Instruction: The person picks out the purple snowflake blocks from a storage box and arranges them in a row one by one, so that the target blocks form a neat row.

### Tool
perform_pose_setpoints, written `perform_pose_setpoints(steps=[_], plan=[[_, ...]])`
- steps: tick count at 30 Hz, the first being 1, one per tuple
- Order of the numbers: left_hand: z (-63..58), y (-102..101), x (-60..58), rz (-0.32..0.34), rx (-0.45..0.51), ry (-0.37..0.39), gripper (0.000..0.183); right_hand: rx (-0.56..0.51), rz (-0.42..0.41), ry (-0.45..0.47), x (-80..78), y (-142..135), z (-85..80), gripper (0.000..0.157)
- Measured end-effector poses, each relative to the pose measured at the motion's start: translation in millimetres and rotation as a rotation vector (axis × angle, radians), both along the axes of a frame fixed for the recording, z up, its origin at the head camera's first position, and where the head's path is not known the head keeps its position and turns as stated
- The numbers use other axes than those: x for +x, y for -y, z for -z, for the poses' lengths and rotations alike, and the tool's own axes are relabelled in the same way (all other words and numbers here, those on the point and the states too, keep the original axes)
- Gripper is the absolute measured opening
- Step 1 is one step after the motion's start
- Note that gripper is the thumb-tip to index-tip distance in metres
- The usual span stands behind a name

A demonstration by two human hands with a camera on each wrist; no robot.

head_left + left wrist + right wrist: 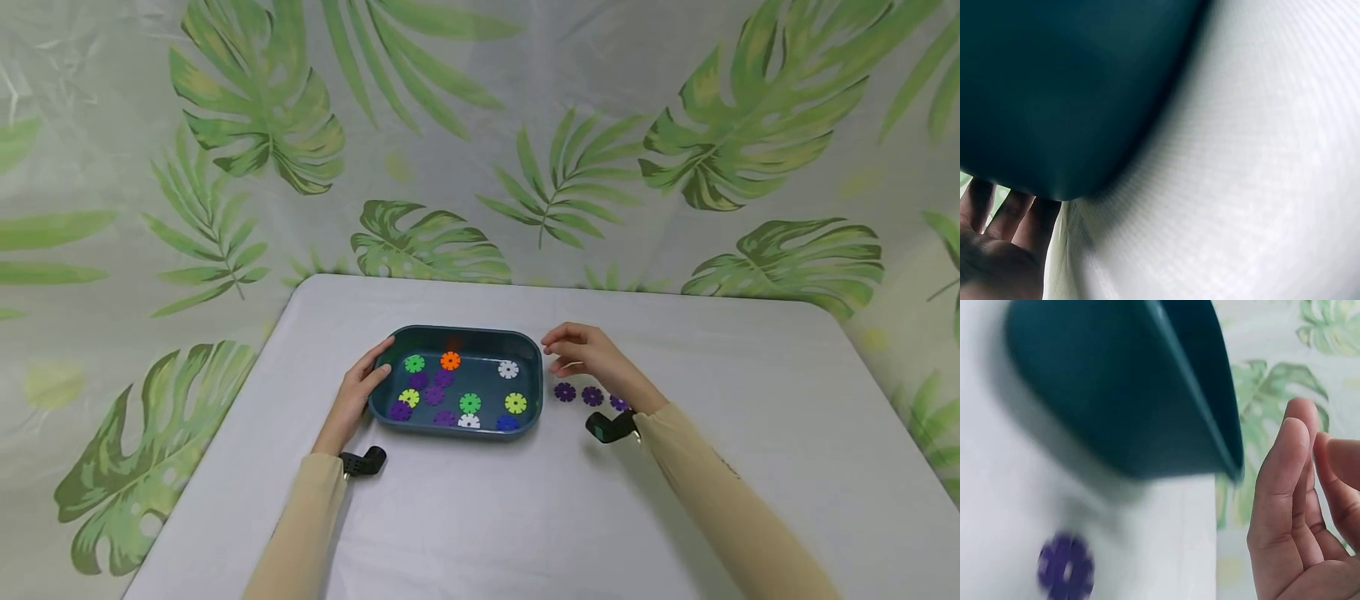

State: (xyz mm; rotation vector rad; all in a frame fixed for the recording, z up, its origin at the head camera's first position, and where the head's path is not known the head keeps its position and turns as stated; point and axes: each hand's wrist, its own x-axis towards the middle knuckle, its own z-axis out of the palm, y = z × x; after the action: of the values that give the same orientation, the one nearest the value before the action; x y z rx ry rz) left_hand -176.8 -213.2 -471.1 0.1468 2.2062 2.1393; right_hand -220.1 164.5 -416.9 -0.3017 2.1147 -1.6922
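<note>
A dark teal tray point(483, 346) sits on the table with several notched plastic discs in it, among them an orange disc point(450, 361), a white disc point(508, 369) and a blue disc point(507, 423). My left hand point(354, 398) grips the tray's left end, thumb at the rim and fingers along the outside; the left wrist view shows some fingers point(1010, 215) by the tray wall. Just off the tray's right end, my right hand point(592, 350) is raised with loosely bent fingers and nothing in them. Below it lie three purple discs point(592, 396) in a row, the rightmost partly hidden by the wrist.
A white cloth covers the table point(465, 517). Behind it hangs a pale curtain point(450, 167) printed with green leaves. Black wrist cameras point(363, 461) are strapped to both forearms. The tray's raised wall stands between its discs and the purple row.
</note>
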Motion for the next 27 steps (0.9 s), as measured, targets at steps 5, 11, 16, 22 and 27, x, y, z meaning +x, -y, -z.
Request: perform_pose_setpoints(steps=[5, 11, 16, 22, 27], plan=[[2.1, 0, -0.7, -0.004, -0.010, -0.013, 0.046, -0.028, -0.080, 0.034, -9.0, 43, -3.7, 0.030], [20.7, 5, -8.6, -0.015, -0.047, -0.031, 0.046, -0.004, -0.256, 0.074, -9.4, 87, 1.3, 0.030], [23.4, 5, -10.1, -0.015, -0.043, -0.042, 0.046, 0.045, -0.386, 0.097, -1.9, 112, 7.4, 0.030], [21.8, 5, -9.9, -0.019, -0.055, -0.036, 0.045, 0.104, -0.459, 0.165, 5.7, 134, 11.7, 0.027], [21.5, 5, -9.0, -0.024, -0.058, -0.032, 0.045, 0.169, -0.534, 0.200, 3.9, 141, 7.7, 0.025]])
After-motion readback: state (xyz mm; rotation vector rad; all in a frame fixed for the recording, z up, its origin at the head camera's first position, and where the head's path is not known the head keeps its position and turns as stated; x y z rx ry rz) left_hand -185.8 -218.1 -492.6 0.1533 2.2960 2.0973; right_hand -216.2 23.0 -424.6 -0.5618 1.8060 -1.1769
